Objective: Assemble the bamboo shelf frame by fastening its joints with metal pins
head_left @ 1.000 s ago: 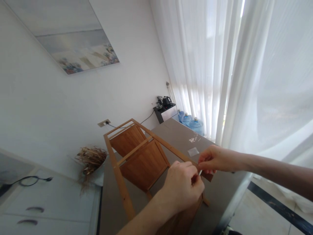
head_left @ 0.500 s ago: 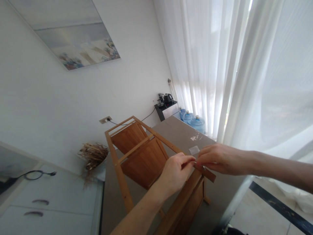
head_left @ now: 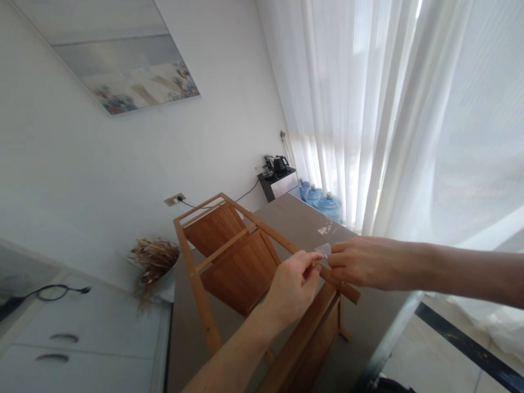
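Observation:
A wooden shelf frame (head_left: 233, 248) with slatted panels lies tilted on the grey table (head_left: 282, 215). My left hand (head_left: 292, 281) is over its near right corner, index finger and thumb curled close together. My right hand (head_left: 362, 263) faces it from the other side, fingers pressed together above the end of the wooden rail (head_left: 347, 292). A tiny light-coloured piece shows between the fingertips, too small to name. Just behind the fingertips lies a small clear plastic bag (head_left: 323, 249), partly covered by my right hand.
Dried plants in a pot (head_left: 154, 259) stand left of the table. Beyond its far end are a black kettle (head_left: 280, 163) on a stand and several blue water bottles (head_left: 329, 207). White curtains (head_left: 339, 109) hang at right; a white cabinet (head_left: 94, 327) is at lower left.
Both hands have risen slightly off the rail toward the plastic bag. My right hand has turned more palm-down, and the fingertips have moved a little apart from the wood.

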Tool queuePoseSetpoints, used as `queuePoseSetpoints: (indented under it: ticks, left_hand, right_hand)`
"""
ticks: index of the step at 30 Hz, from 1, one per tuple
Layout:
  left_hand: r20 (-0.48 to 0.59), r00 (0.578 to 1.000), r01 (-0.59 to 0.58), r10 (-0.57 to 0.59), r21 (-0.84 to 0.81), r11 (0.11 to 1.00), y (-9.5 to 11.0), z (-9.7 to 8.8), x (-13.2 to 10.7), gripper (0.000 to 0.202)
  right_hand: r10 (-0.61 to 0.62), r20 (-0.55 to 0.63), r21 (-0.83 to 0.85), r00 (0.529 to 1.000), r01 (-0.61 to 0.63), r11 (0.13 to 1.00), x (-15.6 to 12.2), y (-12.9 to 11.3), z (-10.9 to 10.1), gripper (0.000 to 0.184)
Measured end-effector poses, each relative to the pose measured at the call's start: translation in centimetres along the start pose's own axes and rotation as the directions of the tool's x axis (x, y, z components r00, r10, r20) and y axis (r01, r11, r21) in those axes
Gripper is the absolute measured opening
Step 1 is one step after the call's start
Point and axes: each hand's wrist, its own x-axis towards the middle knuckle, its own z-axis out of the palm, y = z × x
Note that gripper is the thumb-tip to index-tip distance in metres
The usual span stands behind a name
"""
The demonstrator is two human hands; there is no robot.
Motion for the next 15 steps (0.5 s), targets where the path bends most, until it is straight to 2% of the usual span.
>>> queuePoseSetpoints:
  ticks: [2,4,6,9,12,15]
  left_hand:
    - [0.002,1.0,-0.007,0.007,0.017,1.0,0.1,-0.1,0.0,0.026]
    - [-0.002,1.0,-0.013,0.013,0.028,1.0,0.1,-0.1,-0.1,0.026]
    - [-0.005,1.0,-0.015,0.015,0.03,0.999,0.2,-0.2,-0.1,0.025]
    - [-0.012,1.0,-0.019,0.019,0.028,0.999,0.2,-0.2,-0.1,0.024]
    - [-0.026,0.999,-0.021,0.022,0.047,0.999,0.5,-0.4,-0.1,0.019]
    - [-0.011,0.998,-0.059,0.06,0.084,0.995,0.9,-0.7,-0.2,0.023]
  right_hand:
    - [0.001,0.058,-0.097,0.998,0.005,0.995,0.3,-0.1,-0.3,0.018]
    - [0.062,0.096,-0.137,0.994,-0.048,0.989,0.6,-0.2,-0.6,0.018]
    - [0.149,0.138,-0.1,0.979,-0.136,0.986,0.8,-0.4,-0.9,0.019]
    - [0.275,0.22,0.082,0.936,-0.299,0.951,1.0,-0.7,-1.3,0.019]
    - [0.337,0.319,0.33,0.886,-0.437,0.837,1.0,-0.5,-1.2,0.018]
    - [0.341,0.425,0.546,0.838,-0.538,0.642,1.0,0.4,-0.3,0.018]
